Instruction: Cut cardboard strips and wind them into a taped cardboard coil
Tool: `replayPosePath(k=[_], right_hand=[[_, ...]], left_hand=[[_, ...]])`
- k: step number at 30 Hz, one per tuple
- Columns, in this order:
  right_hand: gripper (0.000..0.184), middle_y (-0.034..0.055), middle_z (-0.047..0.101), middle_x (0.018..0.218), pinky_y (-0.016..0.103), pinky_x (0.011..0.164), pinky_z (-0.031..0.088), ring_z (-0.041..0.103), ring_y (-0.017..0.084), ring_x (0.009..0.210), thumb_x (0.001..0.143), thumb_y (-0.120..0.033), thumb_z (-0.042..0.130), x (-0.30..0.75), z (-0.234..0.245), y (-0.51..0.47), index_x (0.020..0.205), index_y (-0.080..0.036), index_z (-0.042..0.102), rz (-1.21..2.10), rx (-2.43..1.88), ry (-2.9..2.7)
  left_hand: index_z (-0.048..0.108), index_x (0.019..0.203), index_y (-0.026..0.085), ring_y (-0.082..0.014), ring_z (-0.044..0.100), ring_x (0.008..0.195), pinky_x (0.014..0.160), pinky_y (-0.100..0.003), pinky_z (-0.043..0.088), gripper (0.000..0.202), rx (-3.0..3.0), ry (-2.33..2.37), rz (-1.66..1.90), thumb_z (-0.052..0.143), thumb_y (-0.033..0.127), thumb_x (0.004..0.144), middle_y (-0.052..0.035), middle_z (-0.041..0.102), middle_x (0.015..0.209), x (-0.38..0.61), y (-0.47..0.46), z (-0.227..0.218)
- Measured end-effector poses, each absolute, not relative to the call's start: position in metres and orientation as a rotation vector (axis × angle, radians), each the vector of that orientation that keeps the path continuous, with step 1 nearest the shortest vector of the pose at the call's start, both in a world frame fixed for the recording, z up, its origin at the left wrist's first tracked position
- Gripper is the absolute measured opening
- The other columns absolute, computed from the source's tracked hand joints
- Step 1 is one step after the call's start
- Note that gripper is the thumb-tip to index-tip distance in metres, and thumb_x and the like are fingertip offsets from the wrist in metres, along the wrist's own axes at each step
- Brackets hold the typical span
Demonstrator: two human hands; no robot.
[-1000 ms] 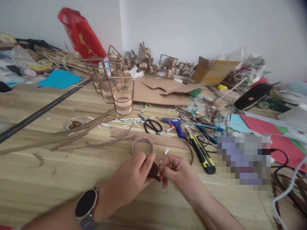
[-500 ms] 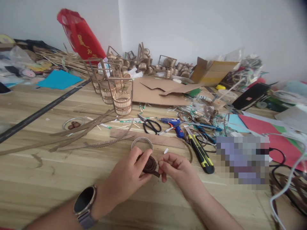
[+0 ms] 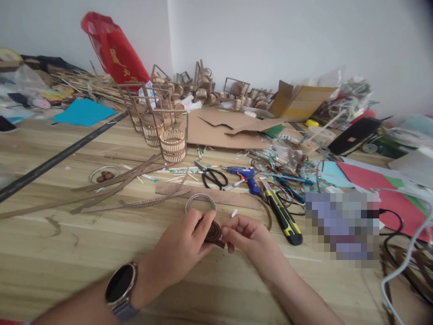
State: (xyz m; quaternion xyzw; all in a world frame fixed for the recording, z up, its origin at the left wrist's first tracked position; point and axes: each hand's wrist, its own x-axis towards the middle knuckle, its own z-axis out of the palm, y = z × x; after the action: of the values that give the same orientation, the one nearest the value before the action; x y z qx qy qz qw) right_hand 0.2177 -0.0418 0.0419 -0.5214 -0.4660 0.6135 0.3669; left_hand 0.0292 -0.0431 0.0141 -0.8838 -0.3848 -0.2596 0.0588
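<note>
A dark brown coil of rolled cardboard strip (image 3: 214, 232) is gripped by my left hand (image 3: 179, 253), thumb and fingers around its left side. Its loose end sticks out at the lower right. My right hand (image 3: 248, 239) is closed in a pinch at the coil's right edge; its fingertips hide what is between them. Just beyond my left hand lies a pale ring (image 3: 200, 196), partly behind my fingers. A long brown cardboard strip (image 3: 230, 197) rests behind the ring, and a small white scrap (image 3: 234, 212) lies near my right hand.
Black-handled scissors (image 3: 214, 177), a blue glue gun (image 3: 248, 178) and a yellow-black utility knife (image 3: 284, 216) lie beyond my hands. Small slatted buckets (image 3: 173, 146) stand farther back by torn cardboard (image 3: 219, 131). Brown strips (image 3: 125, 183) spread to the left; cables (image 3: 411, 253) lie right.
The coil and both hands have barely shifted. A pale bit seen at the coil's right edge is now covered by my right fingertips.
</note>
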Motion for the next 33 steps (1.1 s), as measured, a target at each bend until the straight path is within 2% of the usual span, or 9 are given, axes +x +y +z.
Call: replayPosePath(k=[7, 10, 14, 19, 22, 25, 28, 33], right_hand=[[0.023, -0.0022, 0.062, 0.054, 0.025, 0.050, 0.042, 0.052, 0.011, 0.047, 0.066, -0.042, 0.068, 0.218, 0.035, -0.044, 0.060, -0.021, 0.060, 1.429, -1.448, -1.288], [0.020, -0.0020, 0.059, 0.052, 0.025, 0.051, 0.039, 0.050, 0.012, 0.049, 0.068, -0.039, 0.063, 0.218, 0.033, -0.046, 0.059, -0.021, 0.059, 1.280, -1.530, -1.380], [0.020, -0.0027, 0.050, 0.050, 0.026, 0.049, 0.031, 0.043, 0.013, 0.049, 0.067, -0.036, 0.058, 0.217, 0.036, -0.049, 0.054, -0.023, 0.052, 1.092, -1.644, -1.503], [0.015, -0.0040, 0.044, 0.050, 0.025, 0.049, 0.027, 0.038, 0.012, 0.051, 0.064, -0.031, 0.054, 0.217, 0.039, -0.047, 0.053, -0.023, 0.047, 1.084, -1.625, -1.543], [0.015, -0.0051, 0.042, 0.052, 0.024, 0.050, 0.028, 0.036, 0.011, 0.051, 0.066, -0.034, 0.054, 0.219, 0.040, -0.046, 0.057, -0.022, 0.050, 1.196, -1.543, -1.465], [0.019, -0.0071, 0.040, 0.051, 0.023, 0.047, 0.026, 0.033, 0.010, 0.048, 0.070, -0.039, 0.057, 0.225, 0.041, -0.043, 0.063, -0.022, 0.052, 1.272, -1.470, -1.349], [0.022, -0.0055, 0.045, 0.053, 0.024, 0.048, 0.029, 0.037, 0.011, 0.049, 0.071, -0.042, 0.060, 0.233, 0.042, -0.037, 0.064, -0.022, 0.054, 1.139, -1.479, -1.313], [0.020, 0.0006, 0.059, 0.060, 0.028, 0.055, 0.038, 0.048, 0.016, 0.057, 0.071, -0.040, 0.062, 0.253, 0.042, -0.025, 0.065, -0.022, 0.060, 0.783, -1.621, -1.500]], left_hand=[[0.040, 0.130, 0.011, -0.0225, 0.063, 0.067, 0.053, -0.029, 0.052, 0.034, -2.605, -1.117, -0.731, 0.039, 0.014, 0.096, -0.0067, 0.061, 0.085, 0.032, -0.043, 0.017], [0.039, 0.132, 0.010, -0.0228, 0.063, 0.066, 0.052, -0.029, 0.050, 0.036, -2.600, -1.089, -0.689, 0.032, 0.008, 0.096, -0.0056, 0.062, 0.080, 0.033, -0.045, 0.016], [0.035, 0.137, 0.010, -0.0243, 0.064, 0.070, 0.051, -0.029, 0.050, 0.044, -2.625, -1.097, -0.615, 0.030, 0.004, 0.094, -0.0079, 0.064, 0.085, 0.034, -0.048, 0.010], [0.039, 0.136, 0.011, -0.0235, 0.063, 0.070, 0.055, -0.031, 0.053, 0.045, -2.674, -1.119, -0.671, 0.042, 0.008, 0.091, -0.0080, 0.063, 0.088, 0.035, -0.048, 0.008], [0.048, 0.128, 0.014, -0.0230, 0.063, 0.075, 0.061, -0.033, 0.056, 0.045, -2.752, -1.270, -0.885, 0.059, 0.016, 0.085, -0.0079, 0.060, 0.094, 0.034, -0.043, 0.013], [0.054, 0.123, 0.017, -0.0220, 0.063, 0.085, 0.074, -0.034, 0.057, 0.050, -2.775, -1.461, -1.188, 0.071, 0.017, 0.076, -0.0052, 0.055, 0.097, 0.029, -0.036, 0.019], [0.056, 0.122, 0.019, -0.0211, 0.061, 0.087, 0.078, -0.034, 0.056, 0.054, -2.767, -1.563, -1.338, 0.076, 0.017, 0.073, -0.0032, 0.053, 0.096, 0.024, -0.031, 0.021], [0.058, 0.123, 0.022, -0.0214, 0.061, 0.090, 0.082, -0.035, 0.056, 0.053, -2.834, -1.619, -1.380, 0.077, 0.020, 0.074, -0.0036, 0.054, 0.099, 0.022, -0.031, 0.020]])
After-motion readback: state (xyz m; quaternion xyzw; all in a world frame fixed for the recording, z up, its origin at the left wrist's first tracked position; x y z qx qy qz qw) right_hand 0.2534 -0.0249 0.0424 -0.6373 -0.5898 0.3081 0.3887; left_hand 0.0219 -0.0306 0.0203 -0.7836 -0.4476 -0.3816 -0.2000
